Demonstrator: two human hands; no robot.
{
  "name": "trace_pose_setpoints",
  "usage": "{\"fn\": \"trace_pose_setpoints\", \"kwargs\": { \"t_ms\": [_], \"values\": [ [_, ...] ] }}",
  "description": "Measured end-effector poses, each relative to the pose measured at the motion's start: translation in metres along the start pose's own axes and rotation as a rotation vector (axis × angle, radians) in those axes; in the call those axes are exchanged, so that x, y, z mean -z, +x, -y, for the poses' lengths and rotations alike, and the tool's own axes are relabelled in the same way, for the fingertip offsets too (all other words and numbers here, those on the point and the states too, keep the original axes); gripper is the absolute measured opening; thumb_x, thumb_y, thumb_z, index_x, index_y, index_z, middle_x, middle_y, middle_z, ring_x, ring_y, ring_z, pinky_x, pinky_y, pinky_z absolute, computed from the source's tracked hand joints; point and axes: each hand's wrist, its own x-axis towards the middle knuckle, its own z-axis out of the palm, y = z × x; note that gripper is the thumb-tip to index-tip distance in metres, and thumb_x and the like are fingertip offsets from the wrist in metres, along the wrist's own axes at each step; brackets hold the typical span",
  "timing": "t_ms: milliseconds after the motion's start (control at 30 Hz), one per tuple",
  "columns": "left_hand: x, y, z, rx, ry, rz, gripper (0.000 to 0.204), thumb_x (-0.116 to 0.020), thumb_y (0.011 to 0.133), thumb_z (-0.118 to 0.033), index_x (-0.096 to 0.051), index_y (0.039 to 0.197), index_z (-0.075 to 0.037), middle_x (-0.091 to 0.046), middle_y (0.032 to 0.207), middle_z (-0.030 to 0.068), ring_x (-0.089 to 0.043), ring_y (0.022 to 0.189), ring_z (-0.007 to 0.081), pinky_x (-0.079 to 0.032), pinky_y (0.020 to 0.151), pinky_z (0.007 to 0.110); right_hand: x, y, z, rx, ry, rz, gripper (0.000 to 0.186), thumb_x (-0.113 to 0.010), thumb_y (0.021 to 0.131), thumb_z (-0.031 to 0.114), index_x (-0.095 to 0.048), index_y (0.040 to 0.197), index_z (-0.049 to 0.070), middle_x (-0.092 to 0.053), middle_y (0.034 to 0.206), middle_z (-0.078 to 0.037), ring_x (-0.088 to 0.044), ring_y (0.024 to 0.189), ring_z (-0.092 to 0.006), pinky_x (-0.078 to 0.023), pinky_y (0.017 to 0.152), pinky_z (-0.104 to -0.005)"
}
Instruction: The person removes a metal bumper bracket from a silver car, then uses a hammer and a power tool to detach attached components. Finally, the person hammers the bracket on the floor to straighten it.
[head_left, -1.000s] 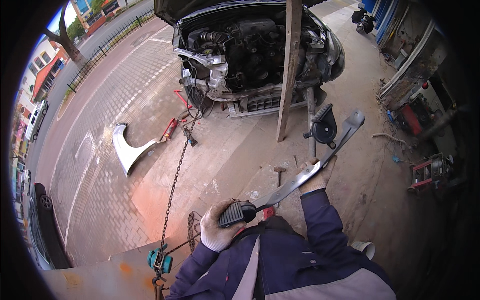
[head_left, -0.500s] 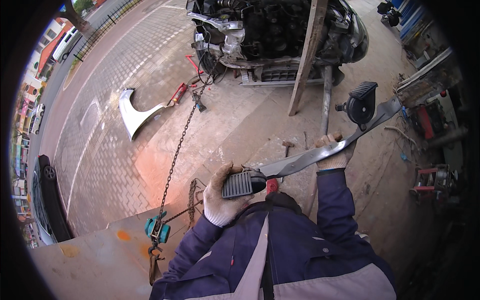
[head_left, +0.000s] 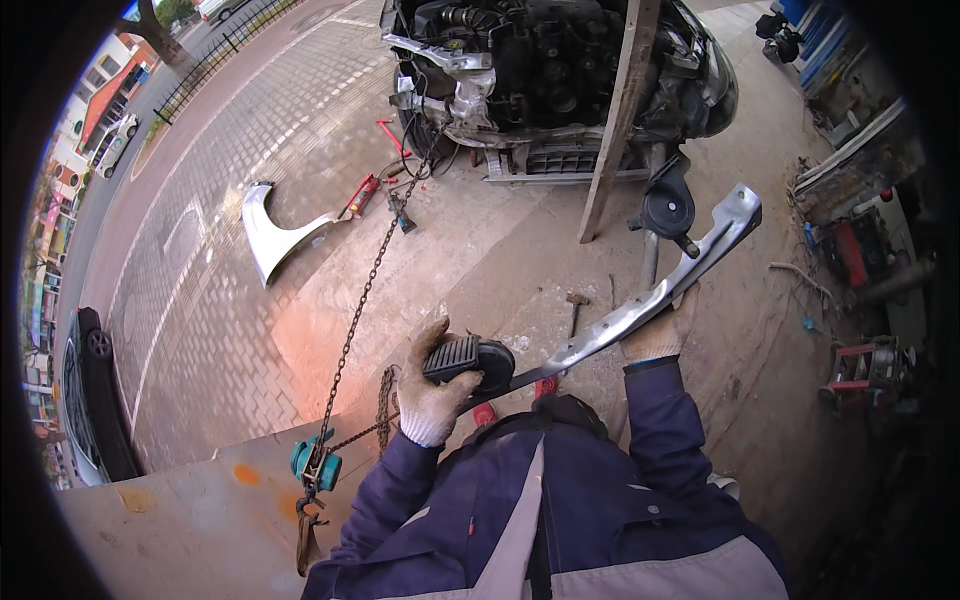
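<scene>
One broad stretch of pale concrete ground (head_left: pixel 490 270) runs beyond your left hand (head_left: pixel 428 398) and right hand (head_left: pixel 652 340) to a stripped-front silver car (head_left: pixel 545 85). A white curved fender (head_left: pixel 265 238) lies well past the left hand. Your long silver metal bar (head_left: pixel 612 327) slants between both hands; the right grasps it from beneath, fingers partly hidden, its free end jutting farther right. Your left thumb and fingers clasp a ribbed black horn (head_left: pixel 453 358) at the bar's near end. Past the right hand, a round black horn (head_left: pixel 667 210) overhangs the bar's far edge.
</scene>
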Motion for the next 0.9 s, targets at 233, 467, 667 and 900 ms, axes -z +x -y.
{"fn": "trace_pose_setpoints", "kwargs": {
  "t_ms": [233, 467, 667, 900],
  "values": [
    [-0.005, 0.007, 0.000, 0.049, -0.193, -0.050, 0.072, -0.071, 0.090, 0.005, -0.045, 0.157, 0.006, -0.067, 0.128, 0.0160, -0.070, 0.113, 0.0219, -0.061, 0.099, 0.034, -0.004, -0.010, 0.001, 0.020, -0.013, -0.011, 0.058, -0.056, 0.107, 0.063, -0.064, 0.136, 0.014, -0.068, 0.120, -0.008, -0.067, 0.110, -0.0244, -0.057, 0.099, -0.0436],
    [-0.016, 0.027, -0.002, 0.044, -0.102, -0.115, 0.057, -0.065, 0.103, -0.007, -0.047, 0.155, 0.006, -0.071, 0.130, 0.0192, -0.070, 0.114, 0.0217, -0.057, 0.102, 0.033, 0.021, -0.001, -0.004, -0.005, -0.031, -0.067, 0.050, -0.046, 0.113, 0.057, -0.061, 0.141, 0.017, -0.067, 0.128, -0.005, -0.066, 0.111, -0.0285, -0.058, 0.098, -0.0602],
    [-0.033, 0.041, 0.014, 0.049, -0.021, -0.102, 0.053, -0.066, 0.107, -0.015, -0.049, 0.153, 0.007, -0.072, 0.129, 0.0195, -0.069, 0.117, 0.0224, -0.056, 0.105, 0.034, 0.034, 0.006, 0.006, -0.011, -0.052, -0.104, 0.052, -0.054, 0.109, 0.058, -0.065, 0.139, 0.017, -0.068, 0.128, -0.003, -0.064, 0.117, -0.0240, -0.053, 0.105, -0.0458],
    [-0.070, 0.048, 0.018, 0.069, -0.065, -0.042, 0.051, -0.063, 0.106, -0.011, -0.049, 0.152, 0.007, -0.072, 0.129, 0.0216, -0.071, 0.117, 0.0247, -0.058, 0.103, 0.035, 0.047, 0.027, 0.039, 0.003, 0.026, -0.098, 0.062, -0.041, 0.110, 0.066, -0.056, 0.146, 0.018, -0.059, 0.135, -0.007, -0.061, 0.119, -0.0327, -0.057, 0.097, -0.0577]
  ]
}}
